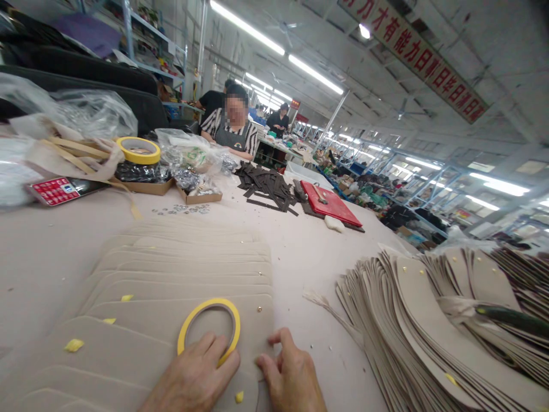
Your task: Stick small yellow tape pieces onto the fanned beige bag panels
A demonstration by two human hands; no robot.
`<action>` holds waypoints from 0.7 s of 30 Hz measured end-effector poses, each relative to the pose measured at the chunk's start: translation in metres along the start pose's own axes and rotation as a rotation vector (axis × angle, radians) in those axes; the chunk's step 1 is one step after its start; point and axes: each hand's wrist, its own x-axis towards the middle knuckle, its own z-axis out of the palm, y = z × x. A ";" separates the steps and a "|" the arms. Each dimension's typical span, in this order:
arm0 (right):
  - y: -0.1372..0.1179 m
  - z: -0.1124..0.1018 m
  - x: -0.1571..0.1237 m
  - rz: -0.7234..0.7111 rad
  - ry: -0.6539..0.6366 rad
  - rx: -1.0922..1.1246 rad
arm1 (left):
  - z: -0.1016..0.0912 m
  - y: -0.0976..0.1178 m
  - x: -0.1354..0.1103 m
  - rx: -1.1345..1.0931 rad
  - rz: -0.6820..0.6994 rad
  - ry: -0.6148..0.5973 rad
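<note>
My left hand (pixel 199 369) is closed on a roll of yellow tape (pixel 183 332), its fingers over the near side of the ring. Below the roll lies a row of overlapping beige panels (pixel 163 309), fanned out flat on the table. My right hand (pixel 294 372) is at the right edge of these panels, thumb and forefinger bent and a little apart; its other fingers are partly hidden. Small yellow tape pieces (pixel 74 345) stick to several panels. A metal rivet (pixel 259 309) shows on the panel just above my right hand.
Bundled beige strips (pixel 386 309) stand at the right, with a dark green-handled tool (pixel 512 320) on them. Farther back lie dark strips (pixel 268 186), a red pad (pixel 330 203), small metal rings (pixel 180 210) and another yellow tape roll (pixel 138 151). A person (pixel 234 129) sits across the table.
</note>
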 end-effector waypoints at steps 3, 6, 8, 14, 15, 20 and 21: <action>0.007 -0.001 -0.006 0.007 0.014 0.102 | 0.005 0.000 0.000 0.010 0.001 -0.002; 0.012 0.004 -0.014 -0.135 0.092 0.052 | 0.008 -0.001 0.000 0.009 0.017 0.006; 0.014 0.010 -0.018 -0.251 0.166 -0.043 | 0.008 -0.001 -0.001 0.011 0.021 0.024; 0.005 0.016 -0.010 -0.308 0.207 -0.225 | -0.001 0.000 0.001 -0.002 0.008 0.014; 0.001 0.015 -0.008 -0.289 0.188 -0.238 | -0.003 0.000 0.002 -0.014 0.003 0.006; -0.015 0.006 0.001 -0.198 0.095 -0.267 | -0.011 -0.003 0.001 -0.102 0.003 -0.057; -0.016 0.005 0.001 -0.192 0.079 -0.258 | -0.013 -0.005 0.001 -0.112 0.003 -0.052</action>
